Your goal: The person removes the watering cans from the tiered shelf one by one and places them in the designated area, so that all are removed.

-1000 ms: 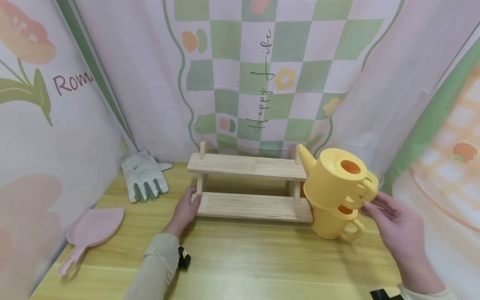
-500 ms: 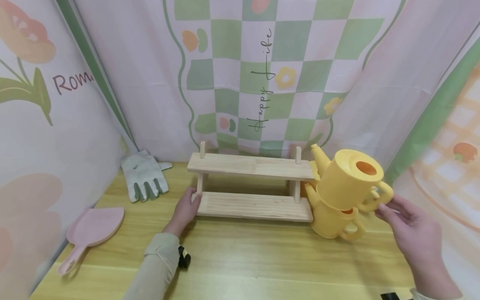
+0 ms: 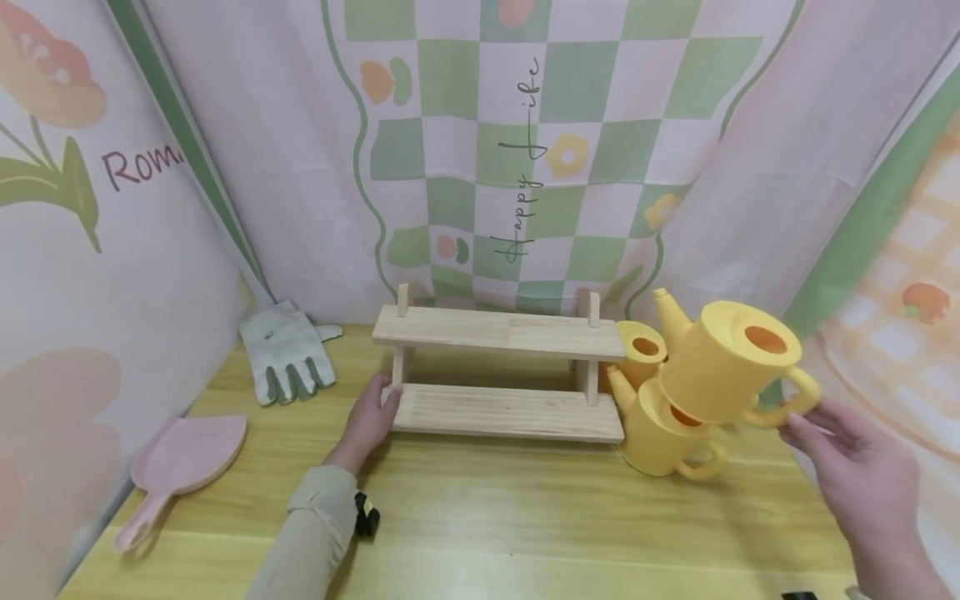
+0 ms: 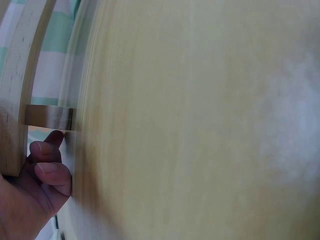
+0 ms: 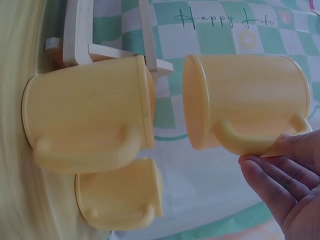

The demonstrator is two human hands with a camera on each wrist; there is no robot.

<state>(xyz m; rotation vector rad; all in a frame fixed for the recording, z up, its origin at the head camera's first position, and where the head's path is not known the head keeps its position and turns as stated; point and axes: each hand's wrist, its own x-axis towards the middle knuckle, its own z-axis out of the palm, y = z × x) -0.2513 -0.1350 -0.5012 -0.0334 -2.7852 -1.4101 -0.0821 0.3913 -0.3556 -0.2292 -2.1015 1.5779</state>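
A two-tier wooden shelf (image 3: 498,329) stands at the back middle of the table. My left hand (image 3: 367,421) grips the left end of its lower board, and in the left wrist view the curled fingers (image 4: 52,172) show beside the board. My right hand (image 3: 862,467) pinches the handle of a yellow watering can (image 3: 716,367), which is held in the air, spout pointing left. Below it, a second yellow watering can (image 3: 648,437) stands on the table by the shelf's right end. Behind that is a third yellow watering can (image 3: 637,337), partly hidden by the shelf.
On the left of the table (image 3: 450,517) lie a grey-white work glove (image 3: 288,354) and a pink dustpan (image 3: 187,454). A patterned curtain (image 3: 510,150) hangs close behind the shelf. Fabric walls close in the left and right sides.
My right hand has moved to the right with the held watering can, away from the shelf. The third can behind has come into sight. My left hand stays on the shelf.
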